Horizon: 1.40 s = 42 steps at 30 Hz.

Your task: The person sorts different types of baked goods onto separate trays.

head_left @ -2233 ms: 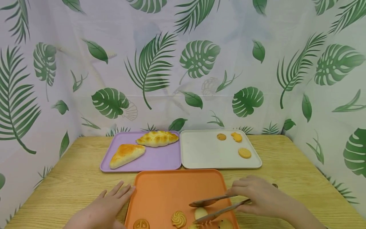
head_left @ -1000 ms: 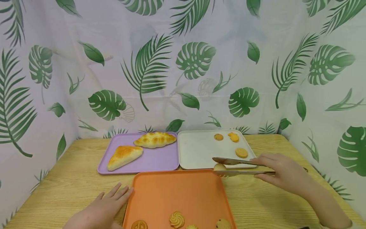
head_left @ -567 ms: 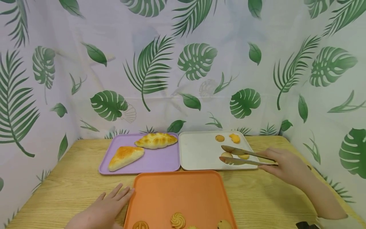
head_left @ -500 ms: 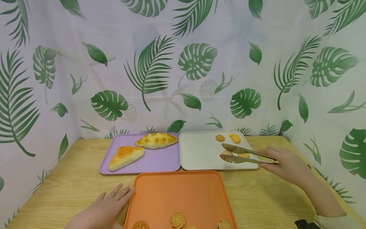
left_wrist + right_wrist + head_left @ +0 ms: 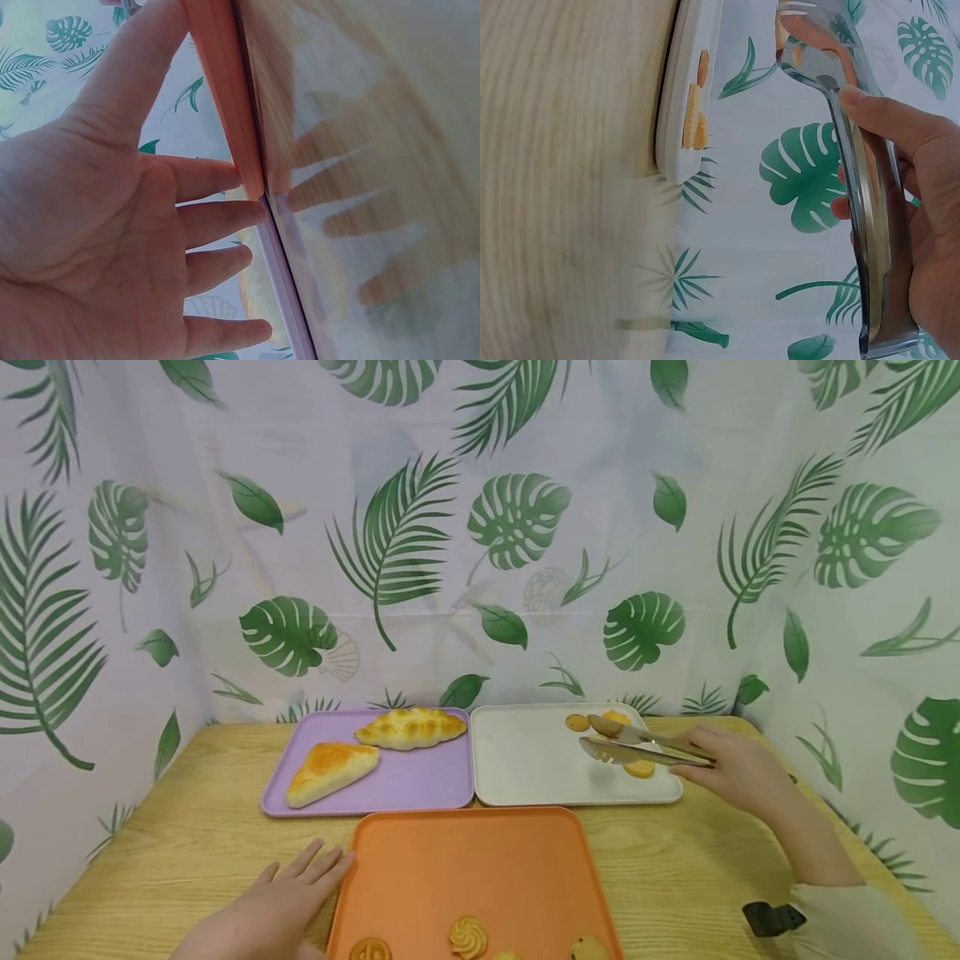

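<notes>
My right hand (image 5: 738, 772) grips a pair of metal tongs (image 5: 652, 743) over the right part of the white tray (image 5: 517, 768). In the right wrist view the tongs (image 5: 870, 195) rise above the tray, and a bit of orange-tan biscuit (image 5: 781, 37) shows at their tips. Beneath and behind them lie a round speckled biscuit (image 5: 577, 722), a fish-shaped biscuit (image 5: 617, 717) and a round yellow one (image 5: 640, 769), partly covered. Fingers straight and spread, my left hand (image 5: 266, 906) touches the left edge of the orange tray (image 5: 465, 852).
A purple tray (image 5: 420, 777) with a triangular bread (image 5: 330, 772) and a braided bread (image 5: 411, 728) stands at the back left. Along the orange tray's near end lie a swirl biscuit (image 5: 468, 937), a pretzel-like biscuit (image 5: 371, 950) and others. Leaf-print cloth (image 5: 555, 635) borders the table.
The tongs picked a round pale biscuit from the orange tray and carried it to the white tray, then rose slightly further back. The left hand stays at the orange tray's edge.
</notes>
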Motion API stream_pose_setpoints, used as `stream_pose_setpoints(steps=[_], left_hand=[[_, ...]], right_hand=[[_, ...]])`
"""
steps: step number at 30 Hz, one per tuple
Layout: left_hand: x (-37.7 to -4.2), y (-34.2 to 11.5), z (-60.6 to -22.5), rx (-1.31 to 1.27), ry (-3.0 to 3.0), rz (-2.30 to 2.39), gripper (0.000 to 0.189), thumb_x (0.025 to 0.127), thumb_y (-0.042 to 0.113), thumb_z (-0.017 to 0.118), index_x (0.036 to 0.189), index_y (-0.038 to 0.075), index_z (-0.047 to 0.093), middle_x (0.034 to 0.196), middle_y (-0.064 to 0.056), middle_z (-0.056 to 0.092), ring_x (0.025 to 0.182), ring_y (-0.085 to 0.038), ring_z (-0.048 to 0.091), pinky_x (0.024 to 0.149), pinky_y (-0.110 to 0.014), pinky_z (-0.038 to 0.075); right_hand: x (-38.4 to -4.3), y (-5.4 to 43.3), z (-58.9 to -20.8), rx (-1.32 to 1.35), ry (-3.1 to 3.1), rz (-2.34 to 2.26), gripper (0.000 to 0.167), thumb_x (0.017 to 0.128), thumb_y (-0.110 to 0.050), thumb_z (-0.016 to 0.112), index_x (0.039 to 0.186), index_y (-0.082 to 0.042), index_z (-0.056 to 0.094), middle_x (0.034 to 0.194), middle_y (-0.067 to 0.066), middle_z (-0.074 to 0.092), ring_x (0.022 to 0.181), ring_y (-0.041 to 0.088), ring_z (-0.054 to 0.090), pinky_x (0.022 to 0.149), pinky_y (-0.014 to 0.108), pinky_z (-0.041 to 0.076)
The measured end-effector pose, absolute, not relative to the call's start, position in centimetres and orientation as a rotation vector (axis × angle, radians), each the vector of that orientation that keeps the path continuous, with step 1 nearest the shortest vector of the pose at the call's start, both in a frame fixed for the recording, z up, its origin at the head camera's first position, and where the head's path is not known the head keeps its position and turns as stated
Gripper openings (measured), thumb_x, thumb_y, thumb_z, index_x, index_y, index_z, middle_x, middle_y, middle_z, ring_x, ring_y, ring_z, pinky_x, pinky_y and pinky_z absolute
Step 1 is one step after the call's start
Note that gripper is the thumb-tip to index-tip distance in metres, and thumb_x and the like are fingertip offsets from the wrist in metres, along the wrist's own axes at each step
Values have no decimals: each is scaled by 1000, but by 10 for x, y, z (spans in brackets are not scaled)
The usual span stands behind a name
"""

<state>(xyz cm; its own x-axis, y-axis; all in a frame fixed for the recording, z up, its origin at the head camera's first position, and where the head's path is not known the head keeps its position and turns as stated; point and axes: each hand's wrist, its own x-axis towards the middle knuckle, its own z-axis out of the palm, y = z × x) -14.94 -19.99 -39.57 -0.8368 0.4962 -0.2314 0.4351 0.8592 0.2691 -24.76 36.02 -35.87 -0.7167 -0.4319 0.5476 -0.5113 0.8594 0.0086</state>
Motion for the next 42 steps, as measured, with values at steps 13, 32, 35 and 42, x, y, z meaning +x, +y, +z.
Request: stream_pose_setpoints(steps=[13, 32, 35, 42], left_hand=[[-153, -200, -397, 656, 2732, 292, 111, 67, 67, 73, 151, 7, 34, 156, -13, 36, 147, -43, 22, 103, -76, 26], [-152, -201, -398, 686, 2744, 300, 110, 67, 69, 71, 151, 7, 35, 156, -14, 37, 146, -44, 23, 102, -76, 27], [-152, -201, -397, 684, 2741, 303, 110, 67, 68, 72, 151, 7, 35, 156, -14, 37, 146, -44, 23, 103, -76, 26], [-151, -201, -395, 688, 2736, 323, 113, 66, 70, 71, 151, 6, 35, 156, -15, 35, 146, -44, 23, 103, -77, 24]], right_hand=[[-260, 365, -370, 579, -2714, 198, 34, 79, -28, 79, 105, -7, 70, 95, 9, 69, 80, 26, 65, 68, 45, 52], [-261, 357, -379, 531, -2810, 222, 40, 80, -32, 78, 108, -6, 69, 105, 13, 69, 92, 34, 67, 76, 52, 53], [-259, 358, -376, 504, -2815, 243, 45, 82, -33, 77, 114, -3, 68, 107, 15, 68, 94, 36, 66, 77, 53, 53], [-250, 356, -362, 492, -2779, 261, 55, 87, -40, 70, 125, -1, 63, 117, 20, 62, 100, 40, 63, 80, 55, 51]])
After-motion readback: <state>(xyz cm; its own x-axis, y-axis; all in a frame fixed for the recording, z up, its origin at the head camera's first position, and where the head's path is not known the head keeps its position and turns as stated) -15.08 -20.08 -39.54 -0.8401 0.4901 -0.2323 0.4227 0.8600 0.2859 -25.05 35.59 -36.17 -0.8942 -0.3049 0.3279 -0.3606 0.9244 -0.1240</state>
